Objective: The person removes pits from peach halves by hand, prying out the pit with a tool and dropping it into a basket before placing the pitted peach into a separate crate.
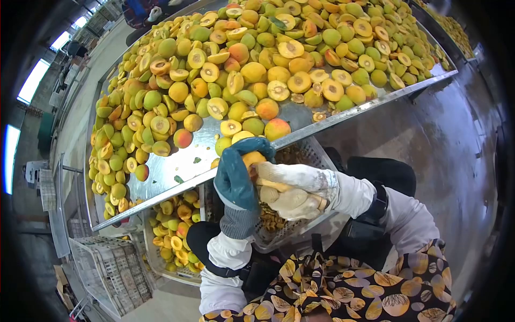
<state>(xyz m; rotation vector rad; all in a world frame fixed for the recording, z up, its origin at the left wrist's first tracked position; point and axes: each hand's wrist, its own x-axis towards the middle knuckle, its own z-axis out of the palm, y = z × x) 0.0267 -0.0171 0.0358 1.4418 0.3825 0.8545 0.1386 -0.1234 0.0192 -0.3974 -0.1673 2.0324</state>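
My left hand (240,174), in a teal rubber glove with a grey knit cuff, is closed around a yellow-orange peach (252,159) at the tray's near edge. Against the peach, my right hand (295,190) in a white cloth glove is curled around a slim tool with a tan handle (323,204); its working end is hidden. Just beyond my hands lie many whole and halved peaches (268,80) on a sloping metal tray (209,139). Some halves have their stones in them. Under my hands, a plastic crate (317,152) contains brown stones and scraps.
Left of my knees, another crate (154,260) holds peach halves with hollow centres. Several stacked pale crates (115,273) stand further left. The tray's metal rim (365,107) runs diagonally before me. A person (140,11) is partly visible at the top, across the tray.
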